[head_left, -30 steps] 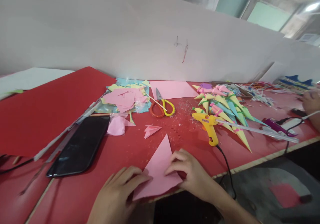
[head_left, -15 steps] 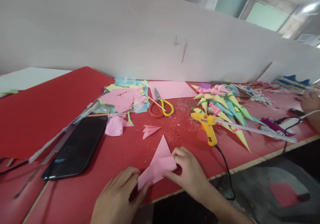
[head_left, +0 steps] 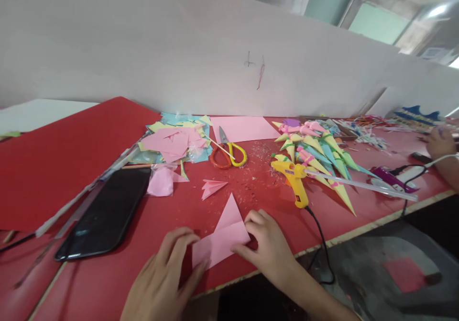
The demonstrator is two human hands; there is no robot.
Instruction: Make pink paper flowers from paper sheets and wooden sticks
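- Head view, writing: the yellow glue gun (head_left: pixel 297 187) carries a small marking on its body, too small to read.
- The pink paper (head_left: pixel 221 244) lies at the near edge of the red table (head_left: pixel 179 211), between the two hands. It is partly folded: a pointed flap stands out beyond a wide band — the tip points away from the person, towards the white board (head_left: pixel 143 48). The band's long axis runs sideways on a slant, its right end farther off than its left.
- The left hand (head_left: pixel 159 275) has its thumb on the band's left end, with the forefinger arched over near the upper corner; thumb and fingers stand apart.
- The right hand (head_left: pixel 267 244) pinches the band's right end, thumb on the face, the other fingers curled close together behind the edge.
- Beyond the paper lie a small folded pink piece (head_left: pixel 214 188), tip to the right, and scissors (head_left: pixel 230 149), blades pointing away.
- To the left is a black phone (head_left: pixel 107 213); to the right, coloured paper cones (head_left: pixel 326 156) — and, farther off, another person's hand (head_left: pixel 438 141).
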